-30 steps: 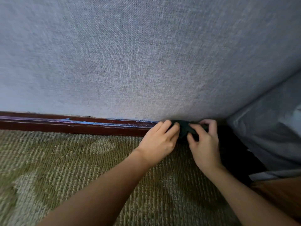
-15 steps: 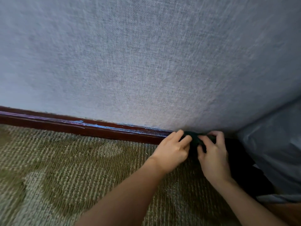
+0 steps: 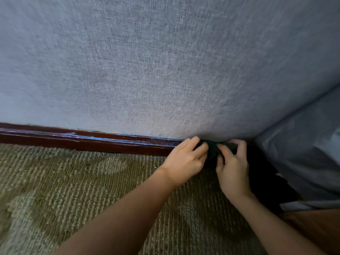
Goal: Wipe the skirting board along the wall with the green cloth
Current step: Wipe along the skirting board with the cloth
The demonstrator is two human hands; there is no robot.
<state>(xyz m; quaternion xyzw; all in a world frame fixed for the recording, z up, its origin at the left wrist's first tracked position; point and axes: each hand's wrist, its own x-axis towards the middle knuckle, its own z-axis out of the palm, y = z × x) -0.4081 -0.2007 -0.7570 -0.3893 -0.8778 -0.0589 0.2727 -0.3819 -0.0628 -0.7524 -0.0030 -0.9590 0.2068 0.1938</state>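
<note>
A dark reddish-brown skirting board [image 3: 88, 142] runs along the foot of the grey fabric-textured wall [image 3: 147, 70], with blue streaks on its top edge. The dark green cloth [image 3: 213, 150] is bunched against the board near the right corner. My left hand [image 3: 185, 161] grips the cloth's left side, fingers curled over it. My right hand [image 3: 231, 166] pinches its right side. Most of the cloth is hidden between my fingers.
Olive-beige ribbed carpet [image 3: 82, 190] covers the floor up to the board. At the right a grey plastic-covered surface [image 3: 303, 144] meets the wall, with a dark shadowed gap [image 3: 263, 173] beneath it. A brown edge [image 3: 316, 229] shows at the lower right.
Both hands stay together on the cloth at the same stretch of board near the corner. The view has shifted slightly; the fingers have adjusted their hold.
</note>
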